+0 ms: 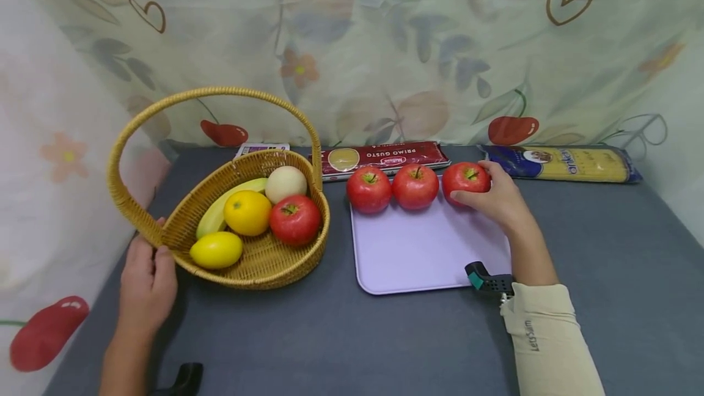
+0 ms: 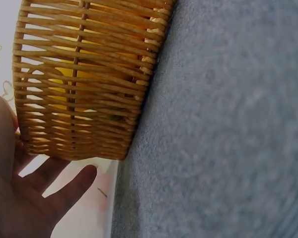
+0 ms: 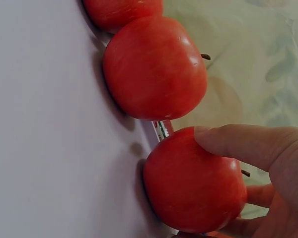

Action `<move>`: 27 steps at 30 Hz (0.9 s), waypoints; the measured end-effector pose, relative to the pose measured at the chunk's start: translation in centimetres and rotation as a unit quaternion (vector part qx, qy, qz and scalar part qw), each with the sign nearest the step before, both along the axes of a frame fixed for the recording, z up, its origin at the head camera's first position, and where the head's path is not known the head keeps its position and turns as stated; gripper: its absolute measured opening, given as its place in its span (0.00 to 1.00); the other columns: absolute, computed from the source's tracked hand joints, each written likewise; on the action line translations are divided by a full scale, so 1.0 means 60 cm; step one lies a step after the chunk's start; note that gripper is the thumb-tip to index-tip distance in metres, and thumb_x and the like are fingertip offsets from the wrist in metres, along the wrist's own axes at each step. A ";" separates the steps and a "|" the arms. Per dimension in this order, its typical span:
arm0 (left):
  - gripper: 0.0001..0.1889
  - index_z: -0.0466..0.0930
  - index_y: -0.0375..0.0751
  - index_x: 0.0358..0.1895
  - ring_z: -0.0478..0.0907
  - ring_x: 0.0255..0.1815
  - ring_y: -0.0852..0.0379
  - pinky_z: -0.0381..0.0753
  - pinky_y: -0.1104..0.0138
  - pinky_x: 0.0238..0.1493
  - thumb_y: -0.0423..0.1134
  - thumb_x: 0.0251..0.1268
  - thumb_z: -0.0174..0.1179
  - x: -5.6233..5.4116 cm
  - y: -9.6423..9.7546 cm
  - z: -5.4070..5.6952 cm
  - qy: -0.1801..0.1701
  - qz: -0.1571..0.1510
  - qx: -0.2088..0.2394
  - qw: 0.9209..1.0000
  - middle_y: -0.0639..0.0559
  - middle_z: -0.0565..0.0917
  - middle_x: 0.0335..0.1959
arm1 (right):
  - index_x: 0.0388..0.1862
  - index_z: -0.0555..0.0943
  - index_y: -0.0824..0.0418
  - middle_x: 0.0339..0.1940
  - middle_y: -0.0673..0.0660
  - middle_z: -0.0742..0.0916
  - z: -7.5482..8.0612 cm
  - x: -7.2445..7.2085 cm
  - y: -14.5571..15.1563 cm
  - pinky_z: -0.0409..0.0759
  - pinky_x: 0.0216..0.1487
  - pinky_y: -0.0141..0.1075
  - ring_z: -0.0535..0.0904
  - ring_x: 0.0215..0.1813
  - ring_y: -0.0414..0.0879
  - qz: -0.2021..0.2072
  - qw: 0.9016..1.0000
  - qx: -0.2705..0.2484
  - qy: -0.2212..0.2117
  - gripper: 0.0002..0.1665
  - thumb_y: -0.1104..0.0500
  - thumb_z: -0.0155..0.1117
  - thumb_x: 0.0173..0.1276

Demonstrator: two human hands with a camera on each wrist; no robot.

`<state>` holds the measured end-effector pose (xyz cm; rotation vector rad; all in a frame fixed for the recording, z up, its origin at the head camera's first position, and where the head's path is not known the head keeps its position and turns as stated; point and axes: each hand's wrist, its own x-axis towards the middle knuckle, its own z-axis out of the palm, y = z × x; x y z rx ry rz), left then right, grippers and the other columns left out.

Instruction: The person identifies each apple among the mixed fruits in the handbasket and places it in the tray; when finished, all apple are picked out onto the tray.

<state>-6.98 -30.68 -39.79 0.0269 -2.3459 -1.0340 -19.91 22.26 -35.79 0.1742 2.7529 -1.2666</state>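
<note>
In the head view, my right hand [image 1: 503, 200] grips a red apple [image 1: 463, 181] at the back right corner of a lilac tray [image 1: 418, 255]. The right wrist view shows the thumb on one side of this apple [image 3: 191, 183] and fingers on the other. Two more red apples [image 1: 370, 190] [image 1: 415, 186] sit beside it along the tray's back edge. My left hand [image 1: 148, 280] holds the left side of a wicker basket [image 1: 269, 278] near its handle base. Inside lie a red apple [image 1: 295, 220], an orange [image 1: 247, 212], a lemon [image 1: 216, 250], a banana [image 1: 211, 219] and a pale round fruit [image 1: 285, 185].
Behind the tray lies a red pasta packet [image 1: 385, 157], with a blue and yellow pasta packet [image 1: 577, 164] to its right. A patterned curtain [image 1: 352, 47] rises behind the grey table [image 1: 330, 347]. The basket's tall handle [image 1: 220, 91] arches over the fruit.
</note>
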 end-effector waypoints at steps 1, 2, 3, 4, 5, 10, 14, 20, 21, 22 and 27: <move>0.24 0.66 0.34 0.73 0.66 0.67 0.45 0.55 0.79 0.65 0.31 0.76 0.43 0.000 0.000 0.001 -0.002 -0.007 0.001 1.000 0.37 0.69 0.70 | 0.80 0.49 0.67 0.73 0.75 0.63 0.001 0.000 0.001 0.69 0.63 0.65 0.60 0.70 0.72 -0.001 1.000 0.002 0.000 0.57 0.52 0.72 0.64; 0.24 0.66 0.34 0.73 0.64 0.69 0.45 0.53 0.78 0.67 0.31 0.76 0.42 0.000 -0.001 0.001 -0.004 -0.013 0.003 1.000 0.38 0.69 0.70 | 0.80 0.49 0.67 0.73 0.75 0.63 0.001 0.000 0.002 0.69 0.63 0.66 0.60 0.70 0.72 -0.001 1.000 0.004 0.000 0.57 0.52 0.72 0.64; 0.24 0.65 0.34 0.74 0.63 0.70 0.46 0.52 0.78 0.68 0.31 0.77 0.42 0.001 -0.001 0.001 -0.007 -0.017 0.003 1.000 0.38 0.68 0.71 | 0.80 0.49 0.67 0.73 0.76 0.62 0.001 -0.001 0.003 0.69 0.63 0.66 0.59 0.70 0.73 -0.001 1.000 0.005 -0.001 0.57 0.51 0.72 0.64; 0.24 0.64 0.34 0.74 0.63 0.71 0.46 0.51 0.77 0.69 0.31 0.78 0.42 0.001 -0.002 0.001 -0.008 -0.022 0.003 1.000 0.38 0.67 0.71 | 0.80 0.49 0.67 0.73 0.76 0.62 0.001 -0.001 0.003 0.69 0.63 0.66 0.59 0.70 0.73 -0.001 1.000 0.007 -0.001 0.57 0.51 0.72 0.64; 0.24 0.64 0.34 0.74 0.62 0.71 0.47 0.51 0.77 0.70 0.31 0.78 0.41 0.001 -0.002 0.001 -0.007 -0.027 0.004 1.000 0.38 0.67 0.72 | 0.80 0.49 0.67 0.73 0.76 0.62 0.000 -0.001 0.003 0.69 0.63 0.66 0.59 0.70 0.73 -0.001 1.000 0.007 -0.001 0.57 0.51 0.72 0.64; 0.24 0.65 0.31 0.73 0.61 0.70 0.47 0.51 0.75 0.70 0.30 0.78 0.42 0.001 -0.008 0.000 0.010 -0.051 0.004 0.999 0.36 0.67 0.71 | 0.80 0.50 0.67 0.73 0.75 0.63 -0.002 -0.001 0.001 0.69 0.63 0.65 0.60 0.70 0.72 -0.003 1.000 0.006 0.003 0.56 0.52 0.71 0.65; 0.23 0.65 0.28 0.72 0.61 0.68 0.44 0.52 0.73 0.70 0.29 0.76 0.42 0.000 -0.010 -0.002 0.024 -0.056 0.000 0.998 0.34 0.68 0.69 | 0.80 0.49 0.66 0.73 0.75 0.63 -0.003 -0.001 0.000 0.68 0.63 0.66 0.59 0.70 0.72 -0.004 1.000 0.001 0.003 0.56 0.52 0.71 0.65; 0.26 0.61 0.32 0.74 0.62 0.63 0.40 0.52 0.72 0.70 0.29 0.76 0.41 0.002 -0.006 -0.001 0.000 -0.045 0.019 0.999 0.33 0.66 0.68 | 0.80 0.51 0.66 0.73 0.75 0.63 0.002 0.000 -0.010 0.68 0.64 0.65 0.60 0.70 0.71 -0.012 1.000 -0.003 0.016 0.54 0.52 0.70 0.66; 0.26 0.60 0.32 0.75 0.62 0.63 0.40 0.51 0.73 0.69 0.29 0.75 0.40 0.002 -0.006 -0.001 -0.002 -0.044 0.023 0.999 0.33 0.65 0.68 | 0.80 0.52 0.66 0.73 0.75 0.64 0.004 0.001 -0.013 0.68 0.64 0.64 0.61 0.70 0.71 -0.018 0.999 -0.002 0.028 0.52 0.53 0.70 0.66; 0.26 0.60 0.32 0.75 0.62 0.62 0.40 0.51 0.73 0.69 0.29 0.75 0.40 0.002 -0.005 0.000 -0.004 -0.044 0.026 0.999 0.33 0.65 0.68 | 0.79 0.54 0.66 0.73 0.74 0.64 0.005 0.002 -0.017 0.69 0.64 0.64 0.61 0.70 0.70 -0.026 0.999 -0.001 0.042 0.51 0.53 0.69 0.66; 0.26 0.61 0.28 0.73 0.62 0.60 0.47 0.54 0.73 0.65 0.27 0.73 0.41 -0.002 -0.004 0.001 0.012 -0.048 0.033 0.998 0.32 0.66 0.66 | 0.74 0.67 0.64 0.72 0.69 0.69 0.020 0.010 -0.044 0.66 0.68 0.60 0.63 0.72 0.63 -0.068 0.984 -0.005 0.166 0.38 0.57 0.67 0.67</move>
